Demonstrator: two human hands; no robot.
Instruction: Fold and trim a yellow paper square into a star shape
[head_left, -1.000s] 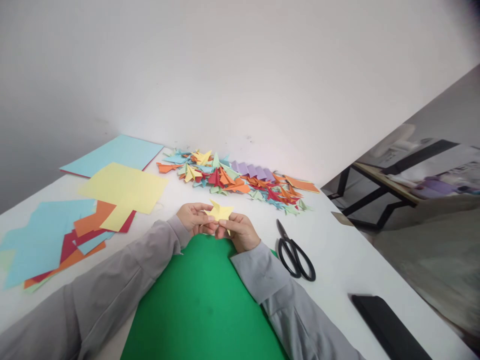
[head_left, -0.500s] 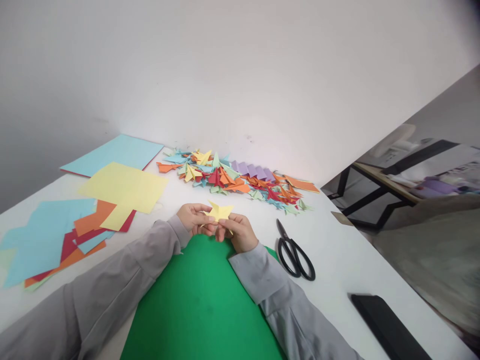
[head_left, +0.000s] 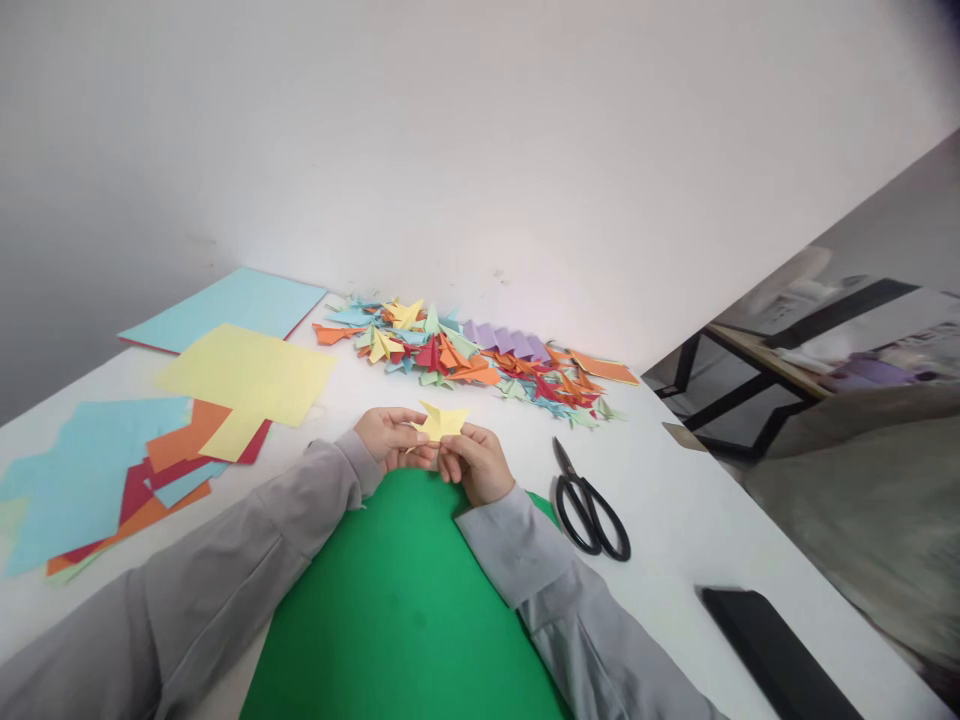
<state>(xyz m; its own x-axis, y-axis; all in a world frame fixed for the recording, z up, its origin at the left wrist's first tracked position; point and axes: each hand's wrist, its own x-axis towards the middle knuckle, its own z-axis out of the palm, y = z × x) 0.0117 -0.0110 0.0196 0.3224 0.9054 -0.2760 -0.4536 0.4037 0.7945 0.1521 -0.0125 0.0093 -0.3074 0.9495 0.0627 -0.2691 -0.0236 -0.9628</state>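
Observation:
A small folded piece of yellow paper (head_left: 442, 423), with pointed ends like an origami figure, is held up between both hands. My left hand (head_left: 389, 438) pinches its left side between thumb and fingers. On its right side, my right hand (head_left: 480, 463) grips the lower edge the same way. Both hands are above the far end of a green sheet (head_left: 409, 600) that lies in front of me. The fingertips partly cover the underside of the folded paper.
Behind the hands, a heap of colourful folded paper figures (head_left: 472, 370) lies along the wall. Black-handled scissors (head_left: 590, 510) rest at the right, near a black flat object (head_left: 776, 650). Loose sheets, including a yellow sheet (head_left: 247, 372) and a blue sheet (head_left: 232, 305), spread at the left.
The folded yellow paper has shifted very slightly to the right in my fingers, and the right fingers have curled a little. Everything else stays as it was.

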